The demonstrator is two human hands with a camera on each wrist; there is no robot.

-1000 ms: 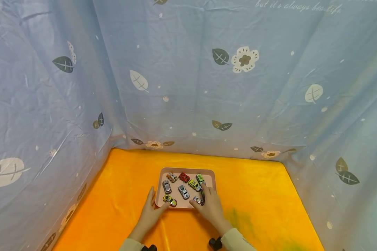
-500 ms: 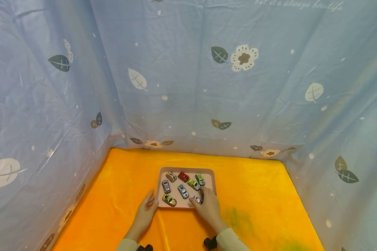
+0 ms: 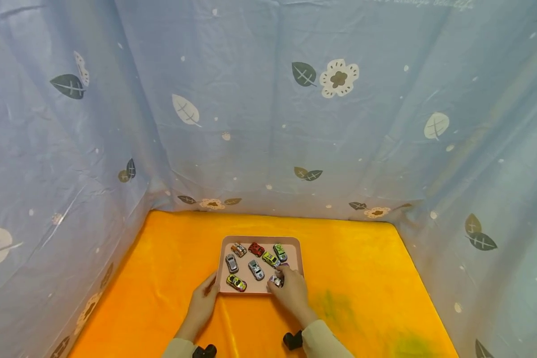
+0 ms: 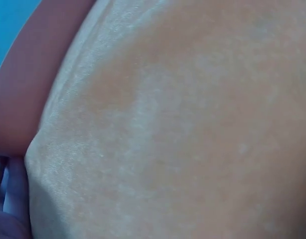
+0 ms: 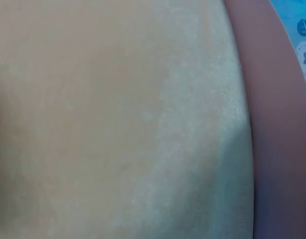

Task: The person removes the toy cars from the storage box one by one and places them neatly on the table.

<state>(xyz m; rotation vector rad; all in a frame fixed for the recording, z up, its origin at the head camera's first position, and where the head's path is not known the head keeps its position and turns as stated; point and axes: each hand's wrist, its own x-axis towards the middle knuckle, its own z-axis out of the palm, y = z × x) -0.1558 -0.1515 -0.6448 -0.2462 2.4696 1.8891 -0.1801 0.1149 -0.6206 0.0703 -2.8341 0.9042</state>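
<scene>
A pink rectangular tray [image 3: 260, 239] lies on the orange cloth, holding several small toy cars. My left hand [image 3: 202, 301] grips its front left corner, thumb at the rim; in the left wrist view its fingers [image 4: 16, 186] show beside the tray's pink wall [image 4: 28, 94]. Over the front right part, my right hand [image 3: 292, 288] pinches a silver toy car [image 3: 276, 281] between thumb and fingers. Its palm side is hidden. A purple toy car [image 3: 286, 265] shows partly behind those fingers. Nearby are a yellow car [image 3: 270, 259], a green car [image 3: 280, 252] and a white-silver car [image 3: 256, 269].
On the tray's left side are a grey car [image 3: 231, 263], an orange-white car [image 3: 238, 249] and a yellow-black car [image 3: 236, 282]. A red car [image 3: 256, 249] lies near the back rim. Blue patterned curtains [image 3: 246, 99] surround the orange cloth [image 3: 349, 258].
My left hand has drawn back from beside the yellow-black car to the tray's front left corner and taken hold there. My right hand's fingers have closed in around the silver car.
</scene>
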